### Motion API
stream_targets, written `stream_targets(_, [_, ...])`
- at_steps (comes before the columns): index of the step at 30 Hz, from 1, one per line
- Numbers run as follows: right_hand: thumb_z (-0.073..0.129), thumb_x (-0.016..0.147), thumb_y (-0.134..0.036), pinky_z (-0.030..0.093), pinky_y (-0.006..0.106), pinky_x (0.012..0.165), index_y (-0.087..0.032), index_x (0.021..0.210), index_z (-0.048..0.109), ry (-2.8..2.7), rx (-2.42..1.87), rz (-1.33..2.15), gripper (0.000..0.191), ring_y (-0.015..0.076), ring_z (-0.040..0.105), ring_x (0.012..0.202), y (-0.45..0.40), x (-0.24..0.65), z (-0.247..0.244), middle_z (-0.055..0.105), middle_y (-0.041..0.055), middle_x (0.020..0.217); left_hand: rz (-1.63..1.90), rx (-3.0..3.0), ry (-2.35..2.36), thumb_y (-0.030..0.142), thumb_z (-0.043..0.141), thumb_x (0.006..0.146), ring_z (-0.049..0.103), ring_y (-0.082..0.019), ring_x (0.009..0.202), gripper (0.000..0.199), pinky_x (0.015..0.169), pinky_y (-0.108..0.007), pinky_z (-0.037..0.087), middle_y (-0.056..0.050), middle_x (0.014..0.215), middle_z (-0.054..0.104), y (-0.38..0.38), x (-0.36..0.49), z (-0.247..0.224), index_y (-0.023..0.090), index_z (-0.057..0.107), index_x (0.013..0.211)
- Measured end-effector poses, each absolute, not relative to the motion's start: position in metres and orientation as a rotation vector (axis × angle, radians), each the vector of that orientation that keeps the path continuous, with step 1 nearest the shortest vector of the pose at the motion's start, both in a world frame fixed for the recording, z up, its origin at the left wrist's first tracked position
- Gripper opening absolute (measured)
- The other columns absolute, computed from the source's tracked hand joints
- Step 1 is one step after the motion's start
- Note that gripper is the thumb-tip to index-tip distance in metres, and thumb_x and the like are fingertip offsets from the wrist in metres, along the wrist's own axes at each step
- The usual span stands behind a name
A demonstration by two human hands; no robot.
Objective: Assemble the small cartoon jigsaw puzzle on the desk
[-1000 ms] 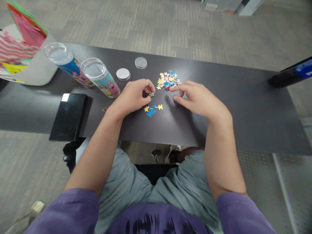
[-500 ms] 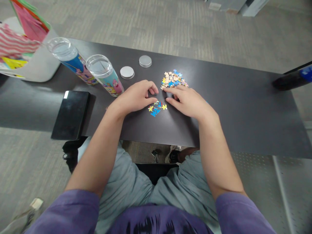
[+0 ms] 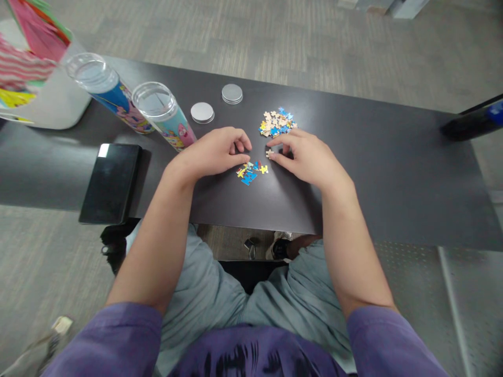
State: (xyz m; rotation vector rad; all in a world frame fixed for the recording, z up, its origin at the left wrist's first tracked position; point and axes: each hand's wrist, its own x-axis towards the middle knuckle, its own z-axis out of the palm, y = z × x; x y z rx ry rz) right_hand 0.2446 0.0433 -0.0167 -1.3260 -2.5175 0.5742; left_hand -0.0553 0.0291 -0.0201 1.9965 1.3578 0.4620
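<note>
My left hand (image 3: 220,151) hovers over the dark table with its thumb apart from the curled fingers. Its thumb tip is at the upper edge of a small group of face-up puzzle pieces (image 3: 249,178), coloured blue, yellow and red. My right hand (image 3: 304,156) holds nothing between its parted thumb and index finger. A single puzzle piece (image 3: 269,153), pale side up, lies at the tip of that thumb. Just beyond the right fingers is a heap of puzzle pieces (image 3: 275,123), some pale and some blue or yellow.
Two clear-topped printed canisters (image 3: 167,123) stand left of my hands. Two round silver lids (image 3: 202,112) lie behind. A black tablet-like device (image 3: 111,178) rests at the left front edge. A white bin (image 3: 65,107) of colourful things is far left, and a dark cylinder (image 3: 467,127) far right.
A pale puzzle piece now lies apart from the heap, by my right thumb. My right fingers have drawn back a little from the heap. The left hand stays near the small group.
</note>
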Motion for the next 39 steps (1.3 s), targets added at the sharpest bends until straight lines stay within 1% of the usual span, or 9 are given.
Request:
stream_targets(5, [0.086,0.111,-0.022,0.061,0.051,0.106,-0.027,0.115,0.088,-2.471,-1.279,0.626,0.007,0.0356,0.081,0.112,0.045,0.244,-0.02,0.086,0.0125,0.124,0.443,1.964,1.396,0.031,0.075,0.111,0.071,-0.024,0.089,0.012,0.089,-0.038,0.057,-0.003,0.099,0.079,0.028,-0.053,-0.013,0.023,0.085,0.115])
stream_targets(7, [0.087,0.109,-0.019,0.061,0.05,0.105,-0.027,0.109,0.086,-2.447,-1.28,0.615,0.008,0.0349,0.081,0.111,0.044,0.248,-0.016,0.087,0.0123,0.128,0.441,1.958,1.409,0.031,0.077,0.11,0.072,-0.025,0.089,0.012,0.088,-0.038,0.057,-0.003,0.098,0.079,0.027,-0.05,-0.013,0.023,0.085,0.114])
stream_targets(12, [0.085,0.109,-0.016,0.056,0.051,0.103,-0.025,0.111,0.09,-2.453,-1.352,0.49,0.01,0.0346,0.079,0.11,0.042,0.269,-0.004,0.087,0.0142,0.126,0.467,1.985,1.445,0.027,0.08,0.107,0.072,-0.024,0.085,0.005,0.089,-0.039,0.058,-0.002,0.094,0.079,0.029,-0.049,-0.016,0.026,0.084,0.11])
stream_targets(16, [0.084,0.108,-0.02,0.057,0.048,0.096,-0.025,0.123,0.099,-2.564,-1.308,0.567,0.022,0.03,0.078,0.094,0.04,0.292,0.001,0.086,0.0115,0.12,0.498,2.061,1.451,0.022,0.081,0.108,0.074,-0.025,0.087,0.007,0.093,-0.041,0.059,-0.002,0.097,0.08,0.031,-0.047,-0.023,0.027,0.084,0.113])
stream_targets(21, [0.074,0.115,-0.025,0.059,0.05,0.097,-0.029,0.139,0.104,-2.562,-1.285,0.532,0.039,0.0323,0.08,0.094,0.033,0.307,0.002,0.087,0.0137,0.123,0.517,2.24,1.482,0.023,0.079,0.116,0.08,-0.026,0.106,0.029,0.103,-0.044,0.063,-0.008,0.129,0.083,0.026,-0.03,-0.026,0.026,0.088,0.143])
stream_targets(24, [0.072,0.12,-0.032,0.06,0.05,0.1,-0.033,0.145,0.104,-2.605,-1.25,0.559,0.04,0.0344,0.08,0.099,0.031,0.309,-0.003,0.086,0.0133,0.121,0.487,2.323,1.511,0.022,0.073,0.12,0.083,-0.029,0.118,0.048,0.109,-0.047,0.067,-0.014,0.156,0.076,0.022,-0.012,-0.025,0.028,0.084,0.166])
stream_targets(27, [0.073,0.122,-0.036,0.06,0.05,0.102,-0.035,0.143,0.105,-2.616,-1.245,0.617,0.039,0.0339,0.08,0.099,0.031,0.316,-0.005,0.085,0.0118,0.116,0.438,2.347,1.56,0.024,0.071,0.122,0.084,-0.032,0.126,0.053,0.11,-0.049,0.069,-0.016,0.169,0.071,0.025,0.003,-0.027,0.031,0.08,0.175])
stream_targets(33, [0.073,0.119,-0.037,0.06,0.049,0.099,-0.032,0.137,0.106,-2.595,-1.343,0.636,0.038,0.0324,0.079,0.096,0.034,0.349,0.001,0.085,0.0116,0.11,0.476,2.303,1.594,0.023,0.078,0.12,0.083,-0.03,0.116,0.047,0.112,-0.051,0.069,-0.018,0.168,0.072,0.039,0.015,-0.033,0.023,0.08,0.167])
stream_targets(39, [0.077,0.117,-0.043,0.061,0.05,0.097,-0.031,0.142,0.105,-2.511,-1.434,0.628,0.039,0.0316,0.074,0.089,0.032,0.363,0.011,0.084,0.0116,0.107,0.509,2.288,1.614,0.02,0.081,0.118,0.078,-0.027,0.105,0.028,0.102,-0.047,0.064,-0.014,0.157,0.077,0.037,0.018,-0.031,0.026,0.088,0.144])
